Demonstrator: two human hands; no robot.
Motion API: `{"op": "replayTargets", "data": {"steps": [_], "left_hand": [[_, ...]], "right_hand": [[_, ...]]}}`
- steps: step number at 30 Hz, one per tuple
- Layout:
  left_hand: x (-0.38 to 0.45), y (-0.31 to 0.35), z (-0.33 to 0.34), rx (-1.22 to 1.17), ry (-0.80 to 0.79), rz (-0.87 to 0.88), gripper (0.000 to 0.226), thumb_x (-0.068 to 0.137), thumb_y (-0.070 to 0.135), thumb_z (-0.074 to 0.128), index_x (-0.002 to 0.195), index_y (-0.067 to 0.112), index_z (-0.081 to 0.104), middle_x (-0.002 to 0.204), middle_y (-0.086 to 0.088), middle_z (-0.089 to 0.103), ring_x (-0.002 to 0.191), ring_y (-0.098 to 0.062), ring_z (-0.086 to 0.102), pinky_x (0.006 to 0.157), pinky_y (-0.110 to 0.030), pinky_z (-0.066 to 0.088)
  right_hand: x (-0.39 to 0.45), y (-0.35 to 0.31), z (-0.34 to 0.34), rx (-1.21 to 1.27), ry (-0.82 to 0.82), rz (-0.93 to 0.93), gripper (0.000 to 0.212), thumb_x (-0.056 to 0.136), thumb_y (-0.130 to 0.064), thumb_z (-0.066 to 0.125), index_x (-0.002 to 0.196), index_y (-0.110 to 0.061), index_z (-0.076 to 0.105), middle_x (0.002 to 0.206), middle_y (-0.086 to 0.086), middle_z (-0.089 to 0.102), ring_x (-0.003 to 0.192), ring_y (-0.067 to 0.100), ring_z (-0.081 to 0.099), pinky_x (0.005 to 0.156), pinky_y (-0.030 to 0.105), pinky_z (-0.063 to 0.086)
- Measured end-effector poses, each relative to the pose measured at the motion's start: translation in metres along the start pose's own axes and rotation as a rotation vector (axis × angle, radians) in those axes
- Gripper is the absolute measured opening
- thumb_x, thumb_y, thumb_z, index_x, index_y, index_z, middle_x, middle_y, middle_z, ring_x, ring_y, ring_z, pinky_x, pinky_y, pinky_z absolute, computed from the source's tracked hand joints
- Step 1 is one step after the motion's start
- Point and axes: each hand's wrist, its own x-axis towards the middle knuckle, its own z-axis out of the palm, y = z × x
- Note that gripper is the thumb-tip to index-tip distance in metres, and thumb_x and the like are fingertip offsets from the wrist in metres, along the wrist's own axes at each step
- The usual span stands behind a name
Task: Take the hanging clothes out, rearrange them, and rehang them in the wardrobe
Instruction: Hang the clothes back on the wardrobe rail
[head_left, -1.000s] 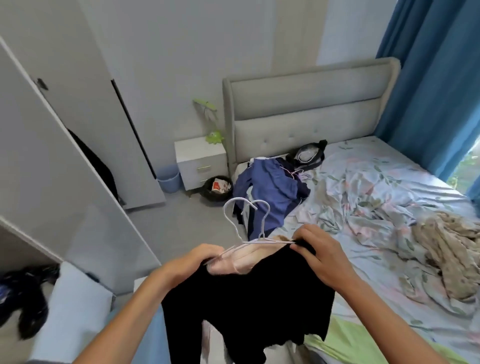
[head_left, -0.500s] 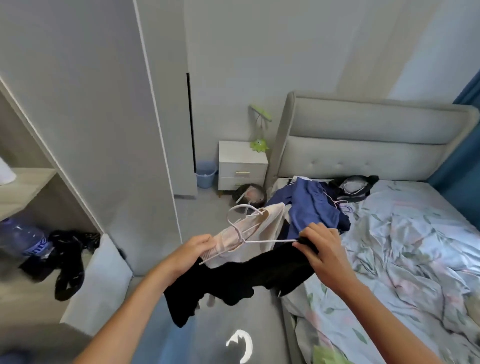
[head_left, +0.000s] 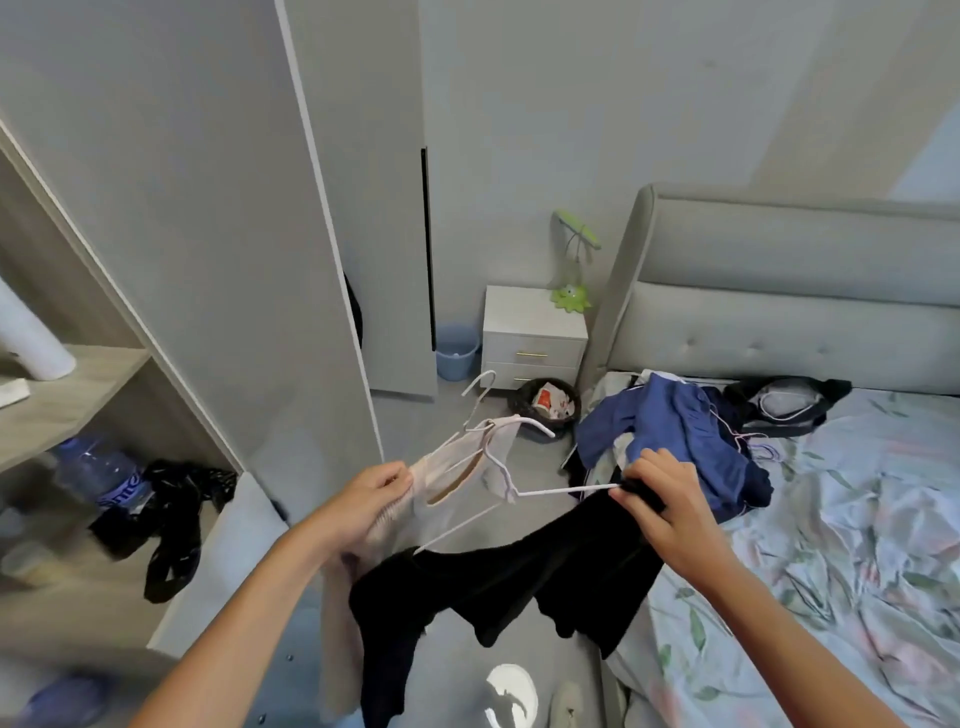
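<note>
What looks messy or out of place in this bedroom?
A blue garment lies crumpled in a heap on the bed with loose hangers. A black garment spills off a wardrobe shelf. The floral sheet is rumpled.

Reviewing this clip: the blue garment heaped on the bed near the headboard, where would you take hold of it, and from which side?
Probably the raised fold at the top of the blue garment, coming from above on the floor side of the bed. It lies crumpled with that ridge standing proud, so fingers can pinch it. Thin hanger wires tangle along its right edge, so that side looks worse.
</note>
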Motion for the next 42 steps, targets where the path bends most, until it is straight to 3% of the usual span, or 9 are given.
{"op": "replayTargets", "data": {"steps": [8,13,17,21,25,28,35,40,42], "left_hand": [[0.076,0.012,0.043,0.044,0.201,-0.028,0.044,0.104,0.027,0.065,0.068,0.019,0.041,0.066,0.003,0.027,0.063,-0.010,0.031,0.056,-0.027,0.024],[0.123,0.037,0.071,0.059,0.289,-0.001,0.048,0.102,0.034,0.064,0.066,0.015,0.038,0.064,0.004,0.028,0.060,-0.008,0.032,0.058,-0.029,0.026],[0.154,0.060,0.083,0.015,0.301,0.016,0.058,0.097,0.059,0.063,0.064,0.020,0.035,0.060,0.009,0.031,0.057,-0.007,0.035,0.055,-0.022,0.030],[0.191,0.069,0.078,0.055,0.275,0.041,0.051,0.085,0.056,0.075,0.064,0.026,0.039,0.063,0.010,0.035,0.059,-0.005,0.037,0.057,-0.022,0.028],[0.243,0.060,0.066,0.137,0.312,0.004,0.060,0.072,0.061,0.084,0.068,0.020,0.041,0.064,0.010,0.035,0.060,-0.008,0.037,0.060,-0.031,0.029],[0.290,0.048,0.054,0.122,0.317,-0.020,0.049,0.076,0.059,0.078,0.066,0.027,0.042,0.062,0.011,0.038,0.059,-0.006,0.037,0.061,-0.033,0.031],[0.398,0.050,0.002,0.168,0.354,-0.032,0.025,0.075,0.032,0.071,0.064,0.028,0.049,0.057,0.011,0.043,0.054,-0.005,0.039,0.055,-0.029,0.032],[0.452,0.063,-0.042,0.082,0.477,0.011,0.048,0.080,0.009,0.079,0.061,0.025,0.038,0.060,0.011,0.035,0.058,-0.005,0.033,0.056,-0.027,0.026],[0.468,0.067,-0.056,0.013,0.528,0.015,0.050,0.083,0.014,0.081,0.060,0.026,0.037,0.060,0.012,0.034,0.058,-0.004,0.032,0.055,-0.023,0.026]], "right_hand": [[0.072,0.117,-0.001,0.012,-0.068,-0.014,0.014,0.100,-0.046,0.058,0.092,-0.037,0.051,0.090,-0.018,0.050,0.090,0.007,0.049,0.080,0.038,0.034],[0.134,0.172,-0.009,0.048,-0.083,-0.056,0.015,0.097,-0.039,0.065,0.091,-0.029,0.055,0.088,-0.018,0.048,0.087,0.008,0.048,0.077,0.037,0.033],[0.188,0.199,-0.008,0.111,-0.083,-0.084,0.016,0.096,-0.035,0.066,0.090,-0.030,0.053,0.086,-0.020,0.047,0.084,0.009,0.045,0.077,0.040,0.035],[0.244,0.223,0.009,0.141,-0.127,-0.095,0.017,0.096,-0.037,0.065,0.090,-0.022,0.058,0.086,-0.015,0.052,0.086,0.012,0.047,0.081,0.044,0.039],[0.306,0.247,0.034,0.149,-0.208,-0.130,0.016,0.097,-0.042,0.064,0.092,-0.028,0.057,0.087,-0.020,0.051,0.088,0.008,0.048,0.084,0.043,0.038],[0.357,0.264,0.053,0.128,-0.259,-0.172,0.016,0.099,-0.045,0.062,0.092,-0.035,0.052,0.087,-0.023,0.051,0.088,-0.001,0.047,0.082,0.041,0.039],[0.475,0.290,0.099,0.138,-0.297,-0.171,0.024,0.099,-0.029,0.072,0.093,-0.039,0.051,0.086,-0.026,0.049,0.085,0.009,0.047,0.081,0.045,0.042],[0.554,0.293,0.137,0.126,-0.255,-0.164,0.024,0.099,-0.031,0.070,0.092,-0.034,0.048,0.084,-0.023,0.048,0.083,0.012,0.044,0.079,0.041,0.038],[0.582,0.294,0.157,0.114,-0.255,-0.161,0.017,0.102,-0.034,0.066,0.093,-0.029,0.052,0.087,-0.018,0.051,0.085,0.016,0.046,0.081,0.042,0.039]]}}
